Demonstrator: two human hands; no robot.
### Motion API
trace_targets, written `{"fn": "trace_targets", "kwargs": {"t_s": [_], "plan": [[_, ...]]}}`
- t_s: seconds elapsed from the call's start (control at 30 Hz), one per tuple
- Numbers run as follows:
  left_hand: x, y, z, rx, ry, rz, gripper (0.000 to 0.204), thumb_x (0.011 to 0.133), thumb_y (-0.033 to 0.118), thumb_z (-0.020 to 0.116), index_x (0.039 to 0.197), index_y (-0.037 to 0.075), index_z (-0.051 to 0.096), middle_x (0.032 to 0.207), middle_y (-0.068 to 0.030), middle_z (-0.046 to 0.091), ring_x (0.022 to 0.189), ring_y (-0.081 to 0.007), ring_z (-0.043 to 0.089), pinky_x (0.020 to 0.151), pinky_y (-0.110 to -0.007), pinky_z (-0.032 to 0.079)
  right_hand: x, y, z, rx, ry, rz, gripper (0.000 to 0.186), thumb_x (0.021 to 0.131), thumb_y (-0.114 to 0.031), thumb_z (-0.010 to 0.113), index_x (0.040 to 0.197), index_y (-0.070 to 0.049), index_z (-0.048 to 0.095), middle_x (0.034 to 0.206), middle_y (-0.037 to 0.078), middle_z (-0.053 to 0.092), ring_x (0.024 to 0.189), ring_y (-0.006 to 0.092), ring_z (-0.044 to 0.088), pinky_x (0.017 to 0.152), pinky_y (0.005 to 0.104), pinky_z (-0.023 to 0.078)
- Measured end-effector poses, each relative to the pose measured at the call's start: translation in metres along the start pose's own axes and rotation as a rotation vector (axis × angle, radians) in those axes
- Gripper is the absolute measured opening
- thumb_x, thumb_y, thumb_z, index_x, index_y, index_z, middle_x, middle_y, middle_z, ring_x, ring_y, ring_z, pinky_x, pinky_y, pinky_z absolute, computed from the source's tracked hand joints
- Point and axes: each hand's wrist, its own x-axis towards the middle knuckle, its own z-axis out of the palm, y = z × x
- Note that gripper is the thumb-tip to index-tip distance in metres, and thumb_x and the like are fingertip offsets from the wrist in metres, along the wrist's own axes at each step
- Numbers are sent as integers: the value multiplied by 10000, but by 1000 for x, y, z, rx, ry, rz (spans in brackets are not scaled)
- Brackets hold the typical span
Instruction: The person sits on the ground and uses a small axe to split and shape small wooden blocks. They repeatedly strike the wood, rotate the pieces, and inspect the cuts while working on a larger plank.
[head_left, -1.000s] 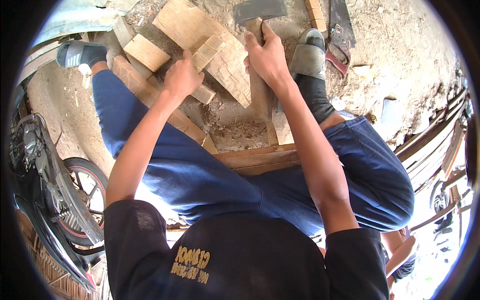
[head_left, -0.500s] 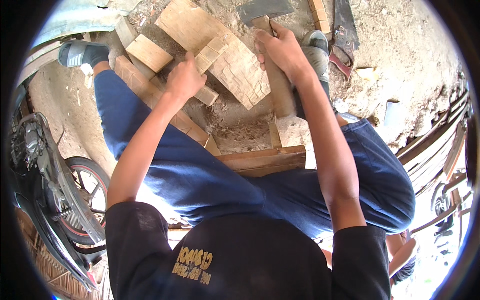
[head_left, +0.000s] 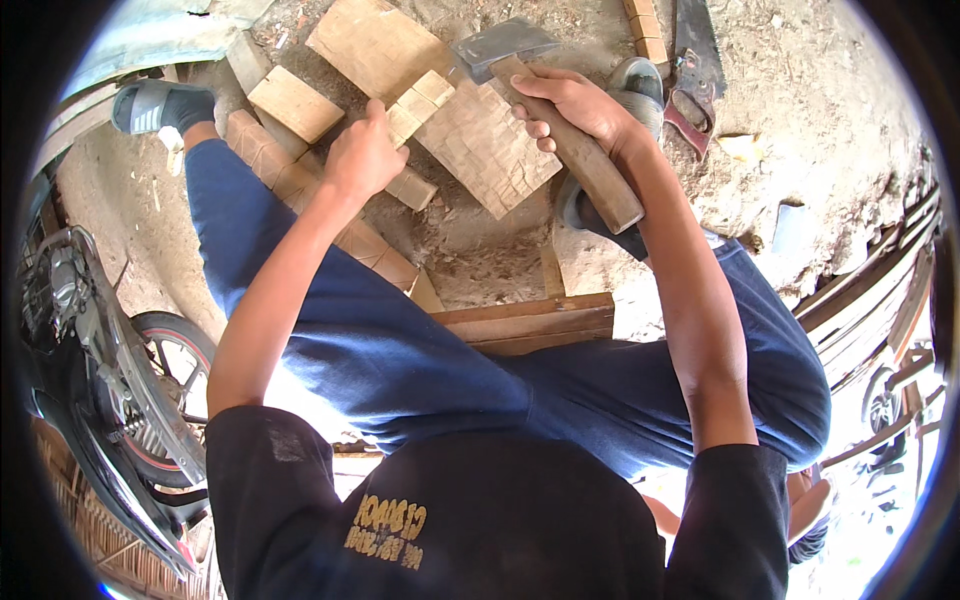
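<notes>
My right hand point(head_left: 570, 105) is closed on the thick wooden handle point(head_left: 610, 200) of a hatchet with a wide dark blade point(head_left: 500, 40), which is angled beside the upper edge of a rough wooden board point(head_left: 490, 150); I cannot tell whether it touches the board. My left hand point(head_left: 365, 155) grips a short wooden stick point(head_left: 420, 100) marked into segments, lying across the board, with its index finger along the side. A pale wood block point(head_left: 295, 100) lies just left of this hand.
A hand saw point(head_left: 690, 120) and segmented stick point(head_left: 643, 30) lie upper right. Longer scored pieces point(head_left: 260, 155) lie beside my left leg. My sandaled feet point(head_left: 160, 108) flank the wood. A motorcycle point(head_left: 110, 370) stands left, stacked timber point(head_left: 870, 280) right, another person point(head_left: 805, 500) lower right.
The hatchet has swung round, its blade moving left and down toward the stick and its handle end moving right over my right foot. My left hand has stayed nearly still.
</notes>
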Motion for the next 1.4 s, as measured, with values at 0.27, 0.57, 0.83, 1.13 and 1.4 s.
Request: {"fn": "trace_targets", "kwargs": {"t_s": [0.27, 0.57, 0.83, 1.13, 1.4], "plan": [[3, -3, 1, 10, 19, 40, 507, 829, 195, 775, 1116, -89, 469, 898, -353, 689, 892, -480, 707, 812, -521, 588, -4, 4, 0, -28, 12, -32, 369, 1029, -275, 584, 1295, -28, 516, 856, 17, 551, 589, 72, 486, 479, 246, 449], [3, -5, -1, -4, -4, 16, 536, 812, 179, 783, 1144, -88, 458, 921, -362, 681, 925, -498, 688, 825, -526, 570, -3, 1, 17, -119, 311, -367, 363, 1024, -248, 577, 1283, 3, 540, 777, 31, 581, 541, 108, 541, 471, 290, 489], [3, -1, -3, 20, -1, 43, 523, 817, 179, 780, 1128, -87, 454, 895, -358, 681, 912, -493, 692, 809, -527, 575, 13, 36, 29, -292, 236, -240, 597, 985, -229, 578, 1492, 46, 425, 921, 163, 686, 578, 169, 629, 624, 341, 554], [1, -13, -2, -51, -35, 13, 506, 801, 191, 792, 1114, -60, 484, 956, -327, 697, 934, -456, 704, 823, -519, 571, 8, 34, 9, -325, 445, -368, 625, 959, -233, 584, 1481, 75, 427, 877, 126, 682, 592, 162, 642, 618, 322, 547], [-15, -22, -25, -639, -229, 28, 807, 754, 119, 729, 1493, 15, 422, 1315, -180, 621, 1167, -252, 621, 964, -370, 507, 12, 46, -32, -150, 457, -127, 310, 990, -212, 623, 1209, -1, 563, 798, 46, 588, 565, 127, 579, 473, 297, 512]]}}
